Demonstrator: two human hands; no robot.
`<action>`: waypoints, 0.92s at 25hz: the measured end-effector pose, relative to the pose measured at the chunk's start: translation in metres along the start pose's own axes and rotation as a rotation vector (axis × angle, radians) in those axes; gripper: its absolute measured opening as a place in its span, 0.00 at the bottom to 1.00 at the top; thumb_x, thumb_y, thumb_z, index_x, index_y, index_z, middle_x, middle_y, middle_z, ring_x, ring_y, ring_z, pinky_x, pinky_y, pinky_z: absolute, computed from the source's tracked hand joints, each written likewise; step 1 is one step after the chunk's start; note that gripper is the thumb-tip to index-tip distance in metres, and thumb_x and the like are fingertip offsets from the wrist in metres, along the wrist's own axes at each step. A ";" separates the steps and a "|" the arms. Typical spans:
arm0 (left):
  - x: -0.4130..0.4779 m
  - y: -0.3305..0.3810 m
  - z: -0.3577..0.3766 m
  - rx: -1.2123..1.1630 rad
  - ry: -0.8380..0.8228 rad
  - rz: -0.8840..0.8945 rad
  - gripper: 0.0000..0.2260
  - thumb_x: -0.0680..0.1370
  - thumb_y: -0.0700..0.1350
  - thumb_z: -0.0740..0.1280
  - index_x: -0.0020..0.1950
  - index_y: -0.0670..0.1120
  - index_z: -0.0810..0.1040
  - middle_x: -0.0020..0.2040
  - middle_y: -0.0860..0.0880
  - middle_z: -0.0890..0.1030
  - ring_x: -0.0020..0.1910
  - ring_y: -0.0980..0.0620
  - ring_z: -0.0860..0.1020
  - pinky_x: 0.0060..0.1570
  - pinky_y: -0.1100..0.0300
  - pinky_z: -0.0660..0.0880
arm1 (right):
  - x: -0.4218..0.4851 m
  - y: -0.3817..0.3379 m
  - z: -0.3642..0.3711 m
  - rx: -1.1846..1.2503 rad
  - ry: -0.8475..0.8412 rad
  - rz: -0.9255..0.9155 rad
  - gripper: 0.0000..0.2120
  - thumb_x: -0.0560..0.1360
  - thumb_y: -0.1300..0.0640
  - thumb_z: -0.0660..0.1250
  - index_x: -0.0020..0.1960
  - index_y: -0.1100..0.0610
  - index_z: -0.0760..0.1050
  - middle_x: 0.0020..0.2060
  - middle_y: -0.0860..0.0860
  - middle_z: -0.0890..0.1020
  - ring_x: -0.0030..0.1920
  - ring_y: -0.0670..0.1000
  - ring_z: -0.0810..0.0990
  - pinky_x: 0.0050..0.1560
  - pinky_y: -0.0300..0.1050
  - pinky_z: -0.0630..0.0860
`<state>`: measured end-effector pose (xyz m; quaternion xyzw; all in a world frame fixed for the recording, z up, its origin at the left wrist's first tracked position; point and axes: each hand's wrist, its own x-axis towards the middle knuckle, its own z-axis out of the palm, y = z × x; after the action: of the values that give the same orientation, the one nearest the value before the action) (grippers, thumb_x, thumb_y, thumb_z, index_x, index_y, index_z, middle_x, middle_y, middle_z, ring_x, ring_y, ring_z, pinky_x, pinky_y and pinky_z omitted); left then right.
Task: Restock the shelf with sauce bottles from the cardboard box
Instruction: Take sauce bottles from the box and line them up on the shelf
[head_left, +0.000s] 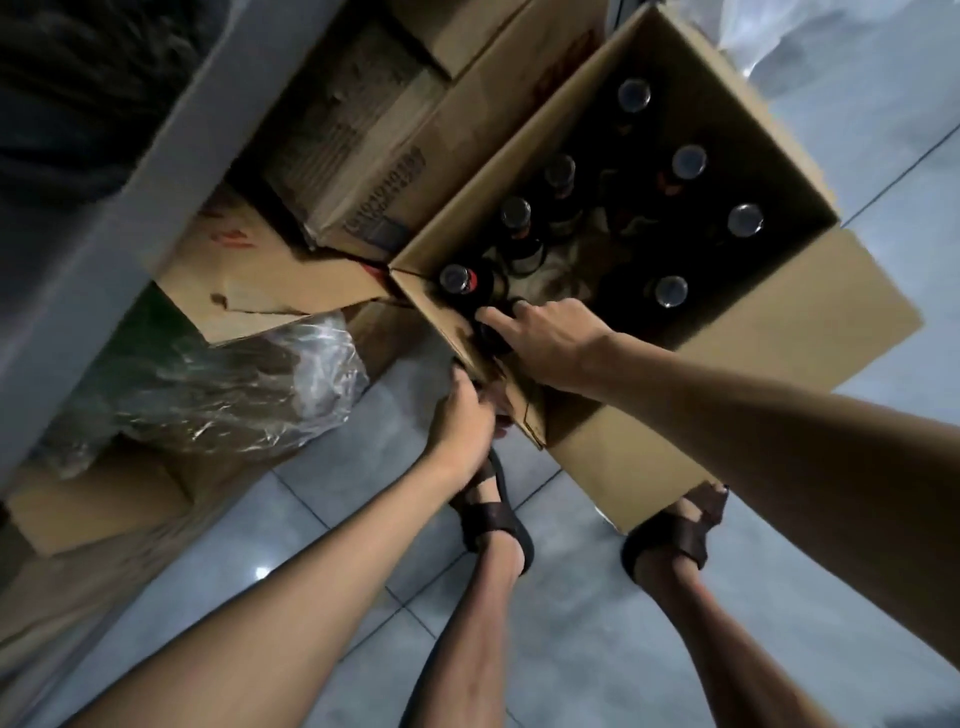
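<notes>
Fingers (496, 318) of the right hand (545, 340) touch a dark sauce bottle (487, 335) at the cardboard box's (779, 332) eight-o'clock corner; clasp cannot be told. Left hand (462, 415) grips that corner's flap (522, 405).

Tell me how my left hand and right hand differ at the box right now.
The left hand is outside the cardboard box; the right hand reaches inside it. The left hand grips the box's near corner flap; the right hand's fingers spread beside the nearest bottle, their grip unclear. Both are bare and work at the same corner.
</notes>
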<state>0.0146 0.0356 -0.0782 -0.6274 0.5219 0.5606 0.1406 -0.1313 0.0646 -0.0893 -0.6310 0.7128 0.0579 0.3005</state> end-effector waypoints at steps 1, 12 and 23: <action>0.002 -0.001 -0.001 0.027 -0.023 0.016 0.10 0.82 0.43 0.62 0.63 0.44 0.67 0.49 0.43 0.82 0.41 0.45 0.84 0.44 0.51 0.83 | 0.005 -0.001 0.005 -0.020 0.017 -0.009 0.21 0.83 0.57 0.51 0.75 0.51 0.57 0.53 0.57 0.79 0.49 0.59 0.82 0.37 0.50 0.68; 0.008 -0.003 -0.012 0.010 -0.090 -0.060 0.23 0.79 0.43 0.67 0.72 0.46 0.65 0.53 0.42 0.83 0.45 0.43 0.85 0.47 0.47 0.82 | 0.011 0.012 -0.014 0.021 -0.018 -0.042 0.17 0.80 0.55 0.58 0.68 0.54 0.69 0.49 0.56 0.83 0.49 0.59 0.82 0.42 0.49 0.74; -0.138 0.129 -0.033 0.174 -0.212 0.409 0.41 0.63 0.55 0.78 0.72 0.62 0.62 0.66 0.61 0.73 0.64 0.63 0.72 0.64 0.62 0.68 | -0.162 0.031 -0.258 0.633 0.466 0.324 0.12 0.68 0.45 0.67 0.40 0.54 0.75 0.32 0.50 0.78 0.36 0.53 0.76 0.36 0.48 0.73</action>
<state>-0.0477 0.0256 0.1026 -0.4320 0.6667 0.5929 0.1319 -0.2486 0.0915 0.1925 -0.3837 0.8341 -0.2618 0.2974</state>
